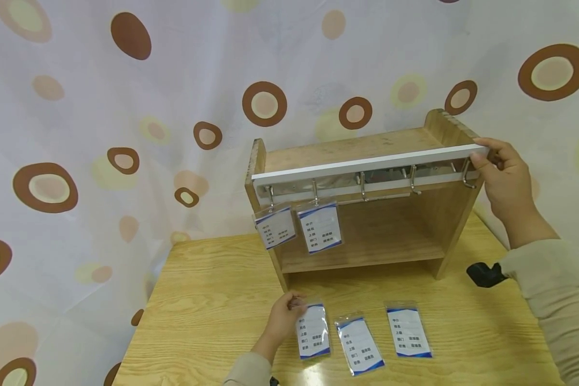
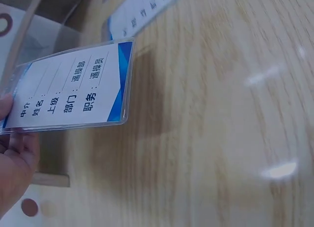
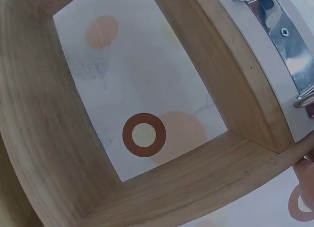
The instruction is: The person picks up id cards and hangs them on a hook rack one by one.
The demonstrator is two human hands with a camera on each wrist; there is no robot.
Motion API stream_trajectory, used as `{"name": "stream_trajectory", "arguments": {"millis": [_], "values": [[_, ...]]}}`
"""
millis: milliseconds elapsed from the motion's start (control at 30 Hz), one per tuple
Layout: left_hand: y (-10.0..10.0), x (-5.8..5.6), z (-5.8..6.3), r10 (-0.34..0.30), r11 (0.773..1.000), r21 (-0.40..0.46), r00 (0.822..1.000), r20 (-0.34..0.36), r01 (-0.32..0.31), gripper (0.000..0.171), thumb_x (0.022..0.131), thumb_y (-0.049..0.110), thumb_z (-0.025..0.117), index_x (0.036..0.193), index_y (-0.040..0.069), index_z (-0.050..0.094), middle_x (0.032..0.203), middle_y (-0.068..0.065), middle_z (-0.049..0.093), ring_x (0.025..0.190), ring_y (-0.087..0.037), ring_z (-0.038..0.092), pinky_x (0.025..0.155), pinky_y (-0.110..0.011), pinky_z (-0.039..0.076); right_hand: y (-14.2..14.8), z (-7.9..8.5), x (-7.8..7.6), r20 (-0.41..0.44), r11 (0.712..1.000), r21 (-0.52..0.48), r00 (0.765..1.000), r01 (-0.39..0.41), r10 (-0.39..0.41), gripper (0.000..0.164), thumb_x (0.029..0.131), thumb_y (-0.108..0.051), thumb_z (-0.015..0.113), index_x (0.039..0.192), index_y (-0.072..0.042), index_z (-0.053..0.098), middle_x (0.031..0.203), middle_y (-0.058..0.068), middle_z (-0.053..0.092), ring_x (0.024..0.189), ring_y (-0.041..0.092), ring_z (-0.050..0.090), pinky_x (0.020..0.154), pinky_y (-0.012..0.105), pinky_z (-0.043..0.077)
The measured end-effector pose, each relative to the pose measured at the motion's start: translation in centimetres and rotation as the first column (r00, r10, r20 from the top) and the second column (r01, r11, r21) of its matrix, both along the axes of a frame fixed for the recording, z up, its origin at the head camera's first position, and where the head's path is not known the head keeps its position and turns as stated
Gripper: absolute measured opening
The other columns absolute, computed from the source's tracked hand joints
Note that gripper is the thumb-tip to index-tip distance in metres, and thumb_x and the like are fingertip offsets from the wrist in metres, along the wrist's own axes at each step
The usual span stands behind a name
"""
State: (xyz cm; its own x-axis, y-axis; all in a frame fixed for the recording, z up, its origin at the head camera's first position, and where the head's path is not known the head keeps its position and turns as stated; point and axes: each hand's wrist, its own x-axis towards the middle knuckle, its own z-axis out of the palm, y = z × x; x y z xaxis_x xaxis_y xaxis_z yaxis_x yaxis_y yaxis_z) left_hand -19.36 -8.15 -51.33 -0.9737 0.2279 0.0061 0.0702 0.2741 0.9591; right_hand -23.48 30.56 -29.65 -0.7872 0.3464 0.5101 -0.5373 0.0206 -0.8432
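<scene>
Plastic sleeves the held badge (image 1: 312, 335), nearest the person, raised above the desk (image 1: 207, 289). The left hand (image 1: 282, 317) has its grip clamped on the badge's top end, thumb over the face and fingers beneath. Sound practice would be to pinch only the top edge, keep any hanging slot unobstructed and avoid bending the sleeve. Appearance: flat, white insert, blue corner bands, dark print; no damage noted. Alongside, on the desk, lie a middle badge (image 1: 359, 346) and an outer badge (image 1: 409, 331) of matching pattern. Farther back, a wooden shelf (image 1: 381, 228) bears a hook rail (image 1: 366, 162), with a left hung badge (image 1: 275, 228) and a right hung badge (image 1: 320, 228), both tilted. The right hand (image 1: 506, 177) has its grip clamped on the rail's right end; steady pressure there should limit rocking. Behind stands a dotted backdrop (image 1: 173, 80).
</scene>
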Motion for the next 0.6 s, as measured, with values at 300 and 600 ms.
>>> {"name": "stream_trajectory", "arguments": {"millis": [300, 600], "values": [[1.8, 0.6, 3.3, -0.035, 0.996, 0.084, 0.999, -0.038, 0.038, 0.021, 0.08, -0.003, 0.054, 0.101, 0.0, 0.055, 0.089, -0.01, 0.056, 0.08, -0.016, 0.05, 0.066, -0.025, 0.045, -0.4, 0.2, -0.1, -0.023, 0.996, -0.083, 0.999, -0.034, 0.032, 0.024, 0.079, -0.002, 0.059, 0.102, -0.009, 0.062, 0.085, -0.001, 0.053, 0.077, 0.006, 0.045, 0.058, 0.01, 0.038], [3.3, 0.3, 4.7, -0.06, 0.99, 0.127, 0.997, -0.039, 0.065, 0.02, 0.081, 0.005, 0.058, 0.1, 0.011, 0.059, 0.09, -0.001, 0.056, 0.083, -0.014, 0.051, 0.069, -0.025, 0.045, -0.3, 0.0, -0.1, -0.033, 0.999, -0.047, 0.999, -0.007, 0.006, 0.026, 0.079, 0.0, 0.058, 0.103, -0.01, 0.062, 0.085, -0.001, 0.052, 0.08, 0.006, 0.044, 0.058, 0.01, 0.037]]}}
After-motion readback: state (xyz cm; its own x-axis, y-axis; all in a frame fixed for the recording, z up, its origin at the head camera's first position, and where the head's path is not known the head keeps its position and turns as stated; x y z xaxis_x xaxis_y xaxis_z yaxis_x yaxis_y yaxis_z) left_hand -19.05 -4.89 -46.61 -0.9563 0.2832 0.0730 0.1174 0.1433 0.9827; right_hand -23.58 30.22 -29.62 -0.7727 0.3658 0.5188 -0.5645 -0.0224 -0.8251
